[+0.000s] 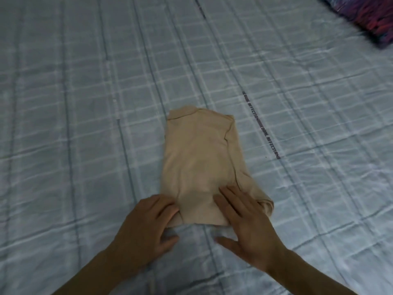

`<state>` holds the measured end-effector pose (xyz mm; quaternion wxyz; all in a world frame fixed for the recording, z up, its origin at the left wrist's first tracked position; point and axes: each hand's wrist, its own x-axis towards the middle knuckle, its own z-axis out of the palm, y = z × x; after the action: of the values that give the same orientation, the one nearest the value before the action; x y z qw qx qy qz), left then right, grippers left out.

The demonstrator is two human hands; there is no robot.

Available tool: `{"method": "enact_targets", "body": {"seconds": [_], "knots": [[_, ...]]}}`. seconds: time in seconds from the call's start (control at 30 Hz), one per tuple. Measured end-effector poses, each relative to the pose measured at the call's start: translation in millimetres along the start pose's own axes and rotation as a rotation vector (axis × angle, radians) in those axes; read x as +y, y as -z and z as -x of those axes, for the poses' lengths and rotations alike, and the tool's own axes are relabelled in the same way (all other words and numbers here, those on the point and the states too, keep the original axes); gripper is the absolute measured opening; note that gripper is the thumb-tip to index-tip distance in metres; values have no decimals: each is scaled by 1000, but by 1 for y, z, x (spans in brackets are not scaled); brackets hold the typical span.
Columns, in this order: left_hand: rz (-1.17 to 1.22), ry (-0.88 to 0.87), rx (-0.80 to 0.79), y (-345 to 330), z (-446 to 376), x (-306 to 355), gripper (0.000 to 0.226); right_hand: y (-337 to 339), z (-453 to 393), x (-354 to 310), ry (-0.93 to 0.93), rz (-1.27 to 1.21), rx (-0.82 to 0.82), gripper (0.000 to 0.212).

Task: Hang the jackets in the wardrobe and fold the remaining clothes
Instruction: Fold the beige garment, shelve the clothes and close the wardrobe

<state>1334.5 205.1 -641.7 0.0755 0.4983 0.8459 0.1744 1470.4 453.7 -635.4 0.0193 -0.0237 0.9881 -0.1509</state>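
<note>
Two bare forearms reach up from the bottom edge, one hand at each near corner of the single garment in view. That garment is one beige top (200, 167), folded into a narrow upright rectangle with its collar at the far end and a sleeve tucked along its right side; it lies flat on the bed, roughly in the middle of the picture. At the near left corner the left hand (146, 222) has its fingers curled down against the edge of the fabric, though whether they pinch the cloth or only press on it cannot be told. On the near right part of the top the right hand (248, 218) lies flat, fingers straight and spread, thumb out on the bedcover, holding nothing. Beneath is one pale blue checked bedcover (85, 103) with a printed line of lettering (261, 125) just right of the top. One dark multicoloured cushion (370, 18) sits, blurred, in the far right corner, well apart.
</note>
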Motion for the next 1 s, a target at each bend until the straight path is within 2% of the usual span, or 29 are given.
{"method": "enact_targets", "body": {"seconds": [0.13, 0.2, 0.27, 0.3, 0.4, 0.47, 0.53, 0.63, 0.73, 0.9, 1.0], "knots": [[-53, -91, 196, -7, -12, -2, 11, -7, -12, 0, -11, 8, 136, 52], [-64, -143, 230, -4, -16, -5, 8, -6, -17, 3, 21, 37, 192, 40], [-66, -178, 240, 6, -18, -11, 6, 2, -19, 11, 56, 51, 206, 43], [-69, -188, 241, 13, -17, -14, 8, 8, -20, 16, 90, 46, 207, 45], [-71, -199, 225, 32, -17, -21, 10, 24, -21, 34, 242, 68, 246, 31], [-49, -203, 202, 35, -17, -20, 14, 27, -19, 40, 264, 89, 253, 34], [-2, -207, 138, 30, -16, -13, 22, 22, -14, 36, 201, 90, 214, 39], [28, -156, 40, 14, -13, -7, 15, 7, -2, 23, 84, 45, 74, 52], [-33, -115, 17, 4, -10, -8, 36, -1, 6, 16, 16, 51, 24, 66], [-43, -96, 65, 6, -15, 0, 24, 0, -8, 8, -51, 55, 121, 44], [-13, -57, 64, 20, -10, 12, 27, 8, -8, 8, -49, -1, 110, 43]]}}
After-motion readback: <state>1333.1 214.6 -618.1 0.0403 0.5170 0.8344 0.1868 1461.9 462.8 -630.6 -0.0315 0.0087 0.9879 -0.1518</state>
